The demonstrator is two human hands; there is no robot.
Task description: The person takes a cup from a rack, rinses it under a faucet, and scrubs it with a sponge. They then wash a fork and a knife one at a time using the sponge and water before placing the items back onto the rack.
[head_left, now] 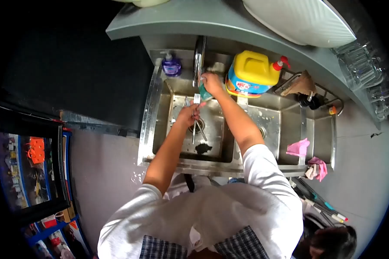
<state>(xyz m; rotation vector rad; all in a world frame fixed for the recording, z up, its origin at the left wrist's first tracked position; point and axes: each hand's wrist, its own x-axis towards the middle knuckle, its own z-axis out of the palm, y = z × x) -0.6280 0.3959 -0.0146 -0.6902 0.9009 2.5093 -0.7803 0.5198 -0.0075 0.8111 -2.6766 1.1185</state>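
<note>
Cutlery (197, 99) | long axis toward faucet (198, 60) | gripped by left hand (188, 116) | right hand (212, 83), nearer faucet, grips green pad (204, 92)

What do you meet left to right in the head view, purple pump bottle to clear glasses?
Purple pump bottle → left hand holding cutlery → right hand → yellow jug with red pump → crumpled pink cloth at the sink's near right corner → clear glasses.

The head camera faces forward and down. It looks from well above the left hand (188, 115)'s grip.
</note>
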